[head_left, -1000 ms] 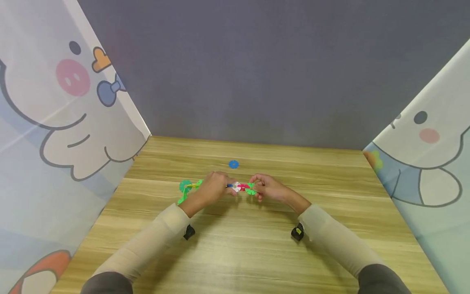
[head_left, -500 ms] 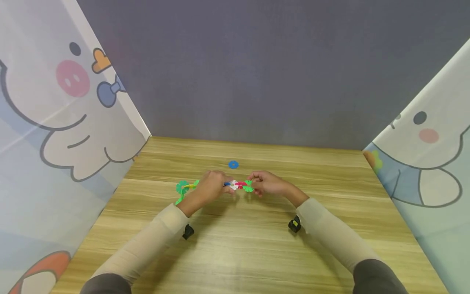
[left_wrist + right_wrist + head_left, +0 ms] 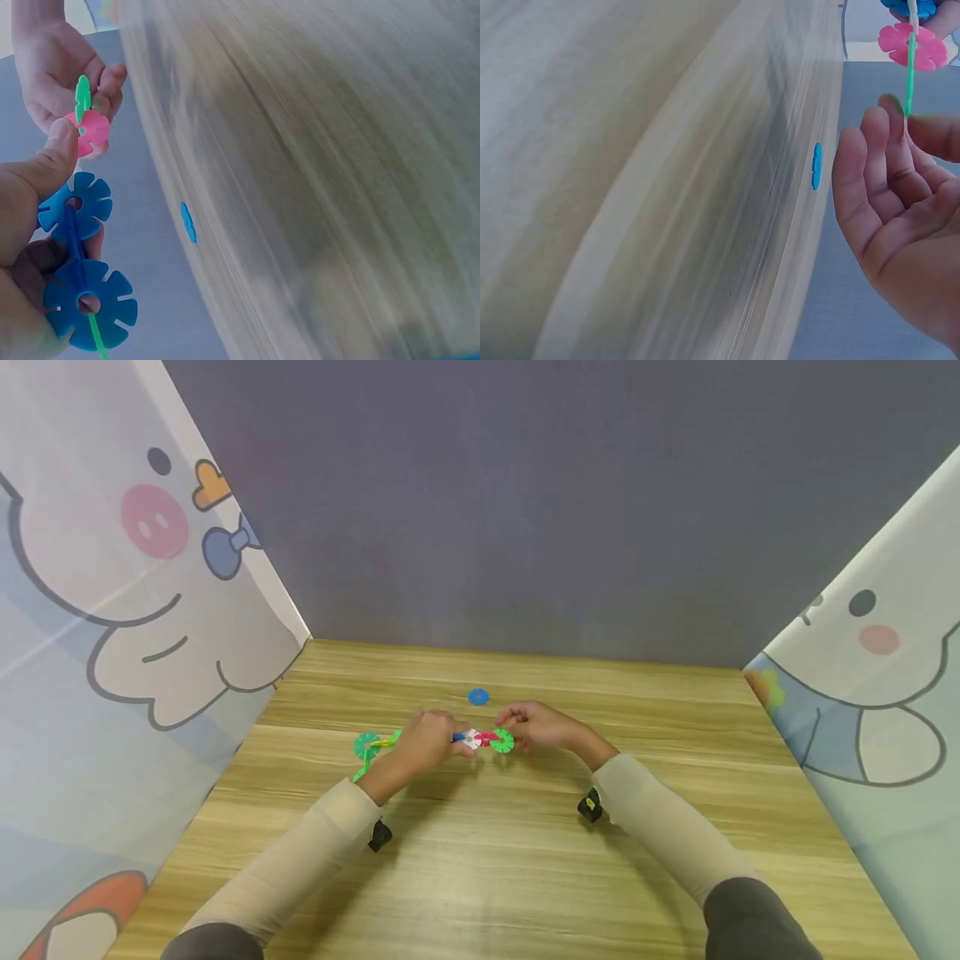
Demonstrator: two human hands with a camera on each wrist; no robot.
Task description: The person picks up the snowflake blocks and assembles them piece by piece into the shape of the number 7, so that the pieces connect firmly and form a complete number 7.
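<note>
The left hand (image 3: 423, 745) grips a chain of plastic flower discs (image 3: 480, 739) near its middle, thumb pressed on top and fingers curled beneath; the left wrist view shows the thumb (image 3: 41, 169) lying just beside a pink disc (image 3: 88, 133), with two blue discs (image 3: 75, 210) in the curled fingers below it. The right hand (image 3: 536, 727) holds the right end of the same chain, its fingertips pinching a green disc (image 3: 502, 741) by the edge. In the right wrist view that disc appears edge-on as a thin green strip (image 3: 910, 71) caught between thumb and forefinger, the other fingers (image 3: 870, 180) loosely bent and holding nothing.

The chain hangs just above the wooden table (image 3: 495, 868), about the middle of it, running left to right between the two hands. More green discs (image 3: 367, 746) on a yellow link trail out from the left side of the left hand.

A single blue disc (image 3: 478, 697) lies flat on the table just beyond the hands, apart from the chain. Cartoon-printed panels (image 3: 112, 635) stand at the left and right sides, and a grey wall (image 3: 525, 502) closes the far end.
</note>
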